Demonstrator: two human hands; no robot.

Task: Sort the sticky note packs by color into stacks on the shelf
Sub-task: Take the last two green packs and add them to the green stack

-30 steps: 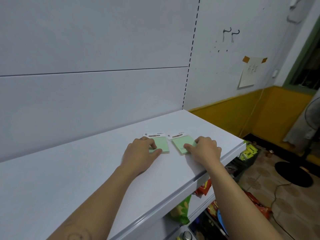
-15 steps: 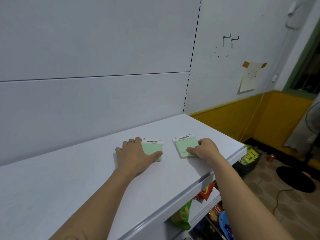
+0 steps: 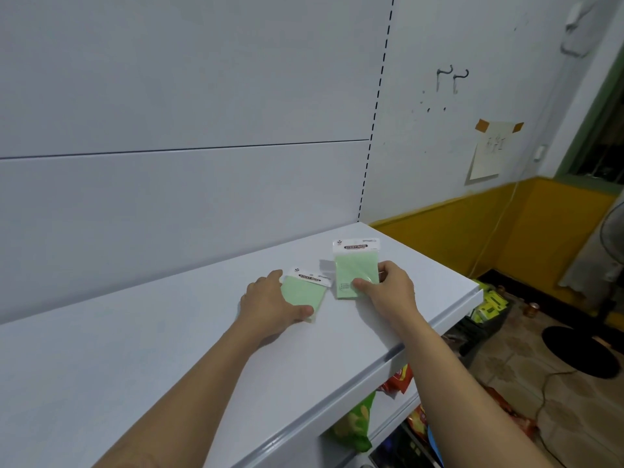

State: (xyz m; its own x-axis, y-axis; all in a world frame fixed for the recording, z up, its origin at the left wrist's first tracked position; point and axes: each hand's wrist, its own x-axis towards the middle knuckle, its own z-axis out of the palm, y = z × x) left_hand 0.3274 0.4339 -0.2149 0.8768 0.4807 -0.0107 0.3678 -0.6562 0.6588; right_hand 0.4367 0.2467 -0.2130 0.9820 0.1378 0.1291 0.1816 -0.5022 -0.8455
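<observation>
Two light green sticky note packs with white header cards are on the white shelf top. My left hand grips the left green pack, which lies flat on the shelf, thumb at its near edge. My right hand holds the right green pack tilted up off the shelf, thumb on its front face. The two packs are a small gap apart.
A white panel wall rises behind the shelf. The shelf's front edge drops off to the right. Snack bags sit on lower shelves. A fan base and a cable lie on the tiled floor.
My right hand has lifted its green pack up on edge from lying flat. My left hand stays on its pack, which has turned slightly.
</observation>
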